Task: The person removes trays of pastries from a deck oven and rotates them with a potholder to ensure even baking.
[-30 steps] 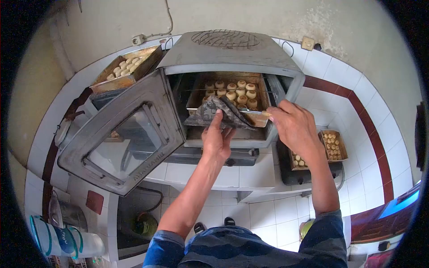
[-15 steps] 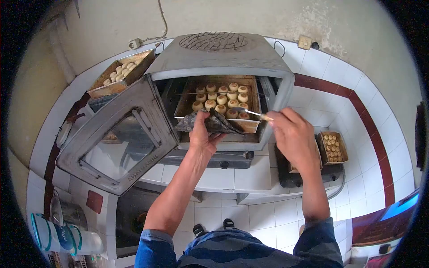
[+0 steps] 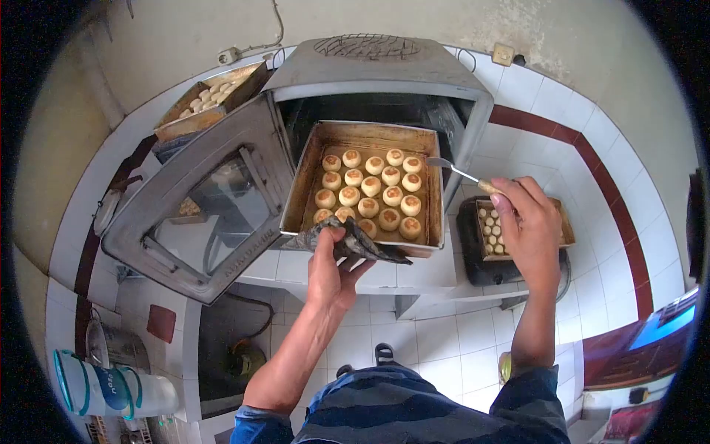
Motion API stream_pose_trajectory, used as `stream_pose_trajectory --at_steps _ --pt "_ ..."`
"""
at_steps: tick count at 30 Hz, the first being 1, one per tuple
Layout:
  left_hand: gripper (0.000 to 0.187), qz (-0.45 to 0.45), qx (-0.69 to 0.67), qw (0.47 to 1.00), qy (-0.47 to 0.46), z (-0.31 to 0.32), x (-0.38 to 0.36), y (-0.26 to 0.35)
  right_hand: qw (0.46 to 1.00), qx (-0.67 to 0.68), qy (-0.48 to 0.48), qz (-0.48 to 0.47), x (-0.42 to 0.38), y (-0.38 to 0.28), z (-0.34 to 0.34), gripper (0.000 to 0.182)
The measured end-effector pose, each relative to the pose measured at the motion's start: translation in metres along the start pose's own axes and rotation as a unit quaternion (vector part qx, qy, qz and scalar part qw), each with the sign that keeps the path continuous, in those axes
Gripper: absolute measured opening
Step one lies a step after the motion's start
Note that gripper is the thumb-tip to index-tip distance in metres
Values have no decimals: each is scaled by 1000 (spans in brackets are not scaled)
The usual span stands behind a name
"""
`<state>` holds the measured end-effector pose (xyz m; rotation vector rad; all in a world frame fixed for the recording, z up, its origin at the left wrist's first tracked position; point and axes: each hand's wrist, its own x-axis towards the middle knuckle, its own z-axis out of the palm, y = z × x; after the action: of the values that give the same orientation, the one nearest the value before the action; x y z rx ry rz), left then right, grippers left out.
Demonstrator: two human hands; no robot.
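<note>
My left hand (image 3: 330, 274) is closed on a dark cloth (image 3: 353, 240), pinching it over the near edge of a square metal tray (image 3: 441, 194). Several round pastries (image 3: 370, 186) with browned tops stand in the tray, which sits largely outside the oven (image 3: 377, 70). A metal spatula (image 3: 460, 172) with a light handle is held in my right hand (image 3: 529, 226). Its blade tip rests at or just over the tray's right side, beside the pastries.
The oven door (image 3: 200, 214) hangs open at left. Behind it stands a tin (image 3: 186, 127) of pale dough pieces. On the right, more tins (image 3: 563, 222) of small pastries sit on a dark stove (image 3: 472, 255). A jug (image 3: 111, 385) stands at lower left.
The tray has come out of the oven toward me, with my left hand and the cloth at its near edge. My right hand and spatula have moved right, away from the near pastries.
</note>
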<state>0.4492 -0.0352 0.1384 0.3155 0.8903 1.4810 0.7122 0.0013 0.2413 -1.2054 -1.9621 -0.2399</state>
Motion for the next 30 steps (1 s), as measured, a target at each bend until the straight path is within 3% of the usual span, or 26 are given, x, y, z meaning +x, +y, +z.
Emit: stream_pose_trajectory --at_steps 7,16,24,30 --pt "53 -16 -2 999 -35 -47 -55 -7 998 -40 -37 -25 -23 -39 -1 15" --pt "51 -74 16 997 -3 -100 -102 -29 984 -106 -131 -51 -55 -83 5 14" --pt "50 -91 5 996 -5 -114 -111 -53 965 -168 -187 -74 -58 -78 20 10" --pt "48 -78 11 996 29 -111 -111 -70 953 -168 -215 -136 -55 -68 29 18"
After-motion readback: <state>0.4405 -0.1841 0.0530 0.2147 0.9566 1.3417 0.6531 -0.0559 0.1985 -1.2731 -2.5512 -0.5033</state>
